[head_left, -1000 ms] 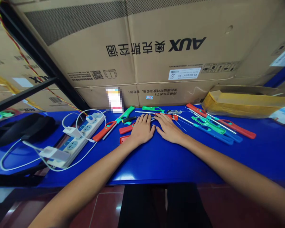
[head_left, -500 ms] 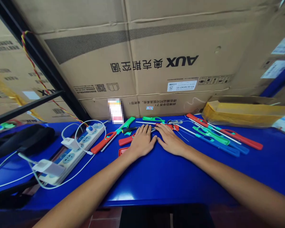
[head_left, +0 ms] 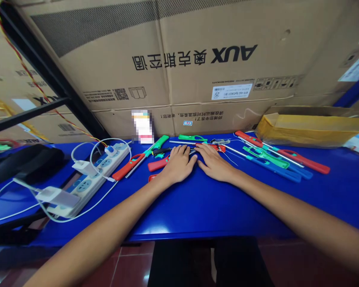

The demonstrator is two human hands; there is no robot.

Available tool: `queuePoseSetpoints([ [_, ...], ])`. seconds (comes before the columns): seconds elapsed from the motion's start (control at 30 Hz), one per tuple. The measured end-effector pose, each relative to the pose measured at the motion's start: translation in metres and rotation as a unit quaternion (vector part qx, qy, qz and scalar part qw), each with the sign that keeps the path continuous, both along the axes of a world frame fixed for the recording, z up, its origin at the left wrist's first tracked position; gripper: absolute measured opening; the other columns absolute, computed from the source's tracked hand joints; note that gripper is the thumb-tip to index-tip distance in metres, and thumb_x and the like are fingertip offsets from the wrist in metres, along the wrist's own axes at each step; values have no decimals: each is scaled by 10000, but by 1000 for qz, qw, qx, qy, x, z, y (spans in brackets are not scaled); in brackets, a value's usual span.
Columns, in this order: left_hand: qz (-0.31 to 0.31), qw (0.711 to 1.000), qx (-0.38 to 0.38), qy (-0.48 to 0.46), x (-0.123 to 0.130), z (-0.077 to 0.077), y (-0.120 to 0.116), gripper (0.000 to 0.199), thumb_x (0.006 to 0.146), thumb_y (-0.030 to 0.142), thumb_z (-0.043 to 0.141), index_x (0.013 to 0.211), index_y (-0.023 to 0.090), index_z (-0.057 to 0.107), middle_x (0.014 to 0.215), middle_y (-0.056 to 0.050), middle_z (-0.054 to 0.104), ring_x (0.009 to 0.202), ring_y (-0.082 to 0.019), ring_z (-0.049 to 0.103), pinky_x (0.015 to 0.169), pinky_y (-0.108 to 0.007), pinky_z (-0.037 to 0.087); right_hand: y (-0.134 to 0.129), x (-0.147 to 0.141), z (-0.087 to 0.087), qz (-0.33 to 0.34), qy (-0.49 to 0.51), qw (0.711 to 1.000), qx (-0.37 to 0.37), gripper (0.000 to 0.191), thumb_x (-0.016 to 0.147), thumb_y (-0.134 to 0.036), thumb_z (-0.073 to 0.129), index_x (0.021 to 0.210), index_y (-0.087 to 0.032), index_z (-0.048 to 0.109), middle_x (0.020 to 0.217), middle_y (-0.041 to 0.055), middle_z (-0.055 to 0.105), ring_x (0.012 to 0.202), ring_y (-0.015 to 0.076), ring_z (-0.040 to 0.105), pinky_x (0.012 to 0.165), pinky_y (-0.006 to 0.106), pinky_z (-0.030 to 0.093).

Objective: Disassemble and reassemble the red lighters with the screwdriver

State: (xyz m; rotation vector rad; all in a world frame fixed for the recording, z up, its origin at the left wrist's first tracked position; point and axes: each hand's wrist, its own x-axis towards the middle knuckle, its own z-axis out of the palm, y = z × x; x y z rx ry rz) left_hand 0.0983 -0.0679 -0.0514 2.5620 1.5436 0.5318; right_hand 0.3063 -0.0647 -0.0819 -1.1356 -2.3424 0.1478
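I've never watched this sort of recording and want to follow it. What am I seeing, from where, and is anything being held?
No machine here: these are a person's bare hands, filmed by a camera worn on their head, looking forward and down. The left hand and right hand rest palm down, side by side; neither visibly grips anything, though what lies beneath them is hidden. Around them on the blue table are red handles, blue handles, thin metal rods and a black-handled tool. A power strip sits to the left, and a large carton stands behind.
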Motion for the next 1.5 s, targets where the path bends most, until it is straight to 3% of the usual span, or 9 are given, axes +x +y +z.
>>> queuePoseSetpoints([
  [0.13,-34,991,-21,-128,-7,13,11,425,1097,308,396,1326,135,710,1426,-143,696,1369,-267,627,1238,-429,445,-1,0,3,-2,-12,1000,-5,533,1076,-369,477,1583,-204,469,1640,181,487,1601,385,364,1311,672,310],
  [0.23,-28,982,-2,-186,-21,28,20,342,1046,259,457,1216,179,743,1297,-87,757,1240,-253,691,1121,-410,528,-4,0,8,-1,-20,1000,-3,508,1081,-363,464,1557,-186,483,1612,195,498,1570,380,393,1300,656,324],
  [0.33,-71,987,-42,-136,-38,39,29,246,935,241,575,1073,192,773,1064,-53,810,968,-239,748,899,-369,580,-7,-1,15,-4,-28,1000,8,444,1074,-356,490,1494,-218,536,1532,173,561,1470,376,486,1230,641,405],
  [0.47,-128,984,-106,-68,-52,42,35,223,864,276,601,951,200,792,827,-38,784,736,-215,703,698,-330,532,-4,-6,27,-17,-101,993,49,317,1064,-303,494,1317,-199,653,1348,177,647,1241,379,606,1081,598,485],
  [0.6,-152,984,-76,-53,-54,40,36,241,907,359,613,950,218,804,913,-54,807,802,-222,710,749,-335,525,6,-6,35,0,-162,984,72,280,1060,-224,470,1224,-194,695,1263,173,668,1137,364,625,979,547,499],
  [0.93,-171,984,-21,-34,-48,35,35,240,970,409,630,984,209,763,963,-61,788,897,-231,706,833,-338,501,14,19,39,24,-94,993,72,179,1099,-297,508,1144,-229,668,1143,116,687,1045,303,623,948,472,526],
  [1.3,-35,997,30,-62,-63,45,47,421,1035,382,435,782,201,718,760,-66,710,667,-201,589,662,-345,370,24,44,48,73,-56,996,16,226,1028,-326,617,1219,-239,704,1187,111,710,1117,314,637,992,498,523],
  [1.4,7,998,31,-57,-76,49,56,301,960,318,505,900,184,768,860,-91,770,759,-226,661,689,-339,413,21,47,52,88,-61,994,17,223,1037,-328,607,1207,-246,727,1200,111,717,1141,312,645,1023,508,513],
  [1.5,2,998,-43,-44,-97,56,64,288,812,210,566,976,188,802,886,-67,801,793,-230,715,711,-318,480,20,46,52,87,-66,994,20,222,1036,-320,609,1216,-248,717,1208,115,714,1152,316,653,1033,514,523],
])
